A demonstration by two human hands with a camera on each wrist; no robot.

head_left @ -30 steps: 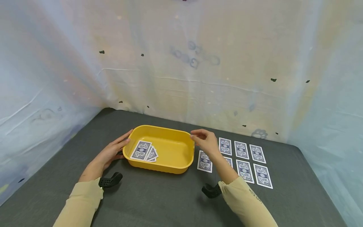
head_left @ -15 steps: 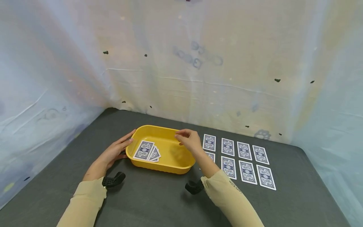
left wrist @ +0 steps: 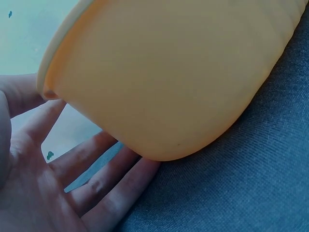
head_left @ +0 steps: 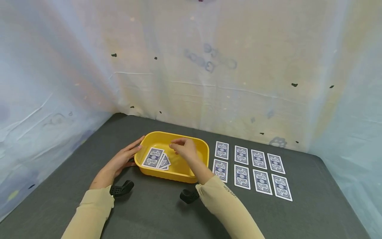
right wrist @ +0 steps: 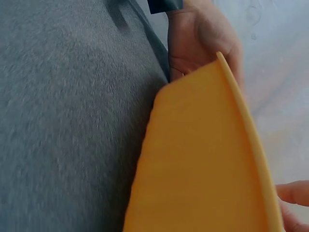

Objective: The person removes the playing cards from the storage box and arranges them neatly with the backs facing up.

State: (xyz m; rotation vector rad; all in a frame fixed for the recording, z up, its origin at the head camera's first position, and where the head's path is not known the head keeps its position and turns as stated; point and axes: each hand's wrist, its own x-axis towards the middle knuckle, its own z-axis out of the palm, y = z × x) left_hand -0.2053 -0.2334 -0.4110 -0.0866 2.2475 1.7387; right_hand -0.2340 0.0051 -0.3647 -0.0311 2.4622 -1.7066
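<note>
The yellow tray (head_left: 161, 175) stands on the dark table, with several patterned-back playing cards (head_left: 153, 157) lying face down at its left end. My left hand (head_left: 119, 161) touches that end from outside. In the left wrist view its straight, spread fingers (left wrist: 101, 186) reach against the tray's outer wall (left wrist: 159, 72). My right hand (head_left: 185, 148) hovers over the tray, fingers loosely bent, no object visible in it. The right wrist view shows only its fingertips (right wrist: 294, 193), beyond the tray's rim (right wrist: 253, 140).
Two rows of face-down playing cards (head_left: 241, 177) lie to the right of the tray. Black wrist devices (head_left: 121, 189) sit on both wrists. A pale, patterned curtain (head_left: 238, 66) hangs behind and at the sides of the table (head_left: 143, 212).
My right hand has moved left from the tray's right rim to over its middle, uncovering cards on the table. The left hand has stayed at the tray's left end.
</note>
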